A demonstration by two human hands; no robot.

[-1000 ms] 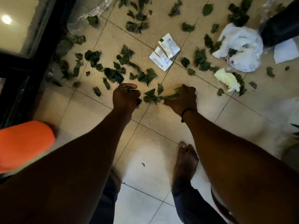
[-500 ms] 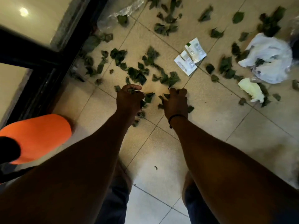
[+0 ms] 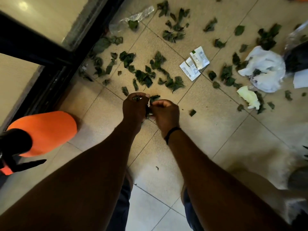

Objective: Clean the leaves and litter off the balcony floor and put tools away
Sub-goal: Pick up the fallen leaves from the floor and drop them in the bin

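Several dark green leaves (image 3: pixel 145 77) lie scattered over the beige tiled floor (image 3: pixel 216 124). My left hand (image 3: pixel 134 106) grips a bunch of leaves, some poking out at the top of the fist. My right hand (image 3: pixel 165 112) is curled beside it, touching it, and pinches leaves between the two hands. Two torn white sachets (image 3: pixel 194 63) lie on the tiles beyond my hands. A crumpled white plastic bag (image 3: pixel 265 69) and a pale yellowish wad (image 3: pixel 248 96) lie to the right. A clear plastic wrapper (image 3: pixel 133 18) lies far left by the door frame.
A black door frame (image 3: pixel 50 64) runs along the left. An orange container (image 3: pixel 46 130) with a black part stands at the left edge. A dark object (image 3: pixel 296 59) and a white sheet (image 3: pixel 300 80) sit at the right edge. A single leaf (image 3: pixel 192 112) lies right of my hands.
My right hand swept leaves leftward across the tiles and has come together with my left hand. The leaves that lay between the hands are now gathered in them.
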